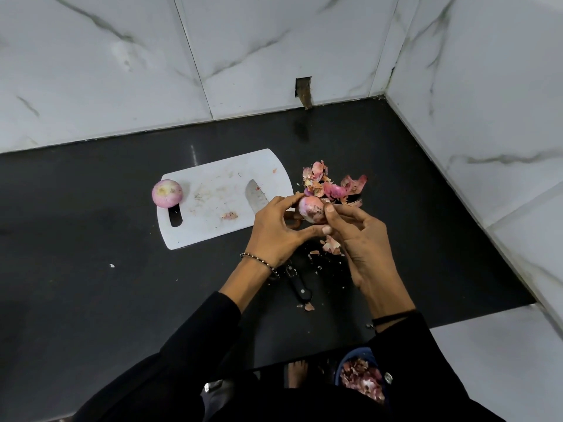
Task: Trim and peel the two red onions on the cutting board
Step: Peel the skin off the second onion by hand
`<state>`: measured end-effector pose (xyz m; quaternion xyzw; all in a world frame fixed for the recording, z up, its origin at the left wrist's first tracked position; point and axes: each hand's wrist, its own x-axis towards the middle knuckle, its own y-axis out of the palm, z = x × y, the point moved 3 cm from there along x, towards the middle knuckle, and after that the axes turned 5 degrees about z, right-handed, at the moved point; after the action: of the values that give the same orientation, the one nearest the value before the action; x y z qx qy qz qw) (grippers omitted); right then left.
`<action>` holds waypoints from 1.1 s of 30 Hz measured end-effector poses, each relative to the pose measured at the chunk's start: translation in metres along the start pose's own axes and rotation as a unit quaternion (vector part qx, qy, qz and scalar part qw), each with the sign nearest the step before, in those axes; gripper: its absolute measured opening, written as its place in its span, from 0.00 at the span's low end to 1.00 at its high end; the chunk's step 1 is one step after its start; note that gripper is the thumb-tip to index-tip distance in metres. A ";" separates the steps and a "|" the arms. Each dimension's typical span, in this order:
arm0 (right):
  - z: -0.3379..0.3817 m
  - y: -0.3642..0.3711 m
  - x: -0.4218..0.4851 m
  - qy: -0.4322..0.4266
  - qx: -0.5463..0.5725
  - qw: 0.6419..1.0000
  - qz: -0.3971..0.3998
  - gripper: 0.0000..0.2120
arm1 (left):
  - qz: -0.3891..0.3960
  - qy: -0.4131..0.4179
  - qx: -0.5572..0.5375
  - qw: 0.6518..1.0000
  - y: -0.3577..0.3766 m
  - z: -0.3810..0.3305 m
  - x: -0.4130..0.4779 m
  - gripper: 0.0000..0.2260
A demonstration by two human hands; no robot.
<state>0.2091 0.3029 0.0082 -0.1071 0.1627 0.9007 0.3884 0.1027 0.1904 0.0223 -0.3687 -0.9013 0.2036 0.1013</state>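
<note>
Nearer me than the cutting board (213, 214), 1 blue bowl (347, 357) holds onion skins (361, 380). 2 onions: the bare onion (167, 193) on the board's left end, the held onion (310, 210) just off its right edge, left hand (274, 233) and right hand (362, 242) both curled around it. 1 knife (256, 197) crosses that edge.

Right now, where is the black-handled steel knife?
Head view: the knife lies under the left hand, blade on the white cutting board's right edge, handle on the black counter.

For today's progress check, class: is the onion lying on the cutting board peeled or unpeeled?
Peeled: the onion on the cutting board shows smooth pale flesh with a trimmed top, no papery skin.
</note>
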 end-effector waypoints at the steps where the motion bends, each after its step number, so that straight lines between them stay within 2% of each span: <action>1: 0.000 0.000 0.000 -0.003 -0.008 1.000 -0.004 0.14 | 0.004 -0.007 -0.009 1.000 0.000 0.001 0.000 0.29; 4: -0.002 0.001 0.001 -0.013 -0.047 0.999 -0.015 0.13 | 0.005 -0.033 -0.042 0.999 -0.001 0.003 0.000 0.24; 9: -0.006 0.004 0.001 -0.039 -0.098 0.994 -0.032 0.08 | -0.006 -0.074 -0.068 0.995 -0.005 0.010 0.003 0.25; 13: -0.002 0.007 0.001 -0.059 -0.163 0.984 -0.041 0.03 | -0.003 -0.104 -0.105 0.989 -0.007 0.015 0.005 0.21; 16: 0.003 0.008 -0.002 -0.075 -0.207 0.974 -0.052 0.05 | -0.007 -0.118 -0.120 0.986 -0.006 0.019 0.006 0.19; 22: -0.001 0.006 -0.001 -0.055 -0.186 0.979 -0.062 0.07 | -0.008 -0.160 -0.224 0.961 0.000 0.024 0.004 0.26; 25: -0.003 0.003 0.000 -0.045 -0.169 0.983 -0.065 0.06 | 0.015 -0.161 -0.224 0.961 0.002 0.021 0.003 0.22; 29: -0.004 0.002 0.000 -0.043 -0.152 0.985 -0.064 0.07 | 0.016 -0.161 -0.142 0.976 0.003 0.020 0.005 0.22; 33: -0.002 0.000 -0.001 -0.042 -0.137 0.987 -0.070 0.06 | 0.000 -0.188 -0.204 0.961 0.004 0.016 0.004 0.19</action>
<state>0.2099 0.3009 0.0065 -0.1327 0.0131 0.8887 0.4387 0.0977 0.1912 0.0064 -0.3365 -0.9266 0.0812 -0.1468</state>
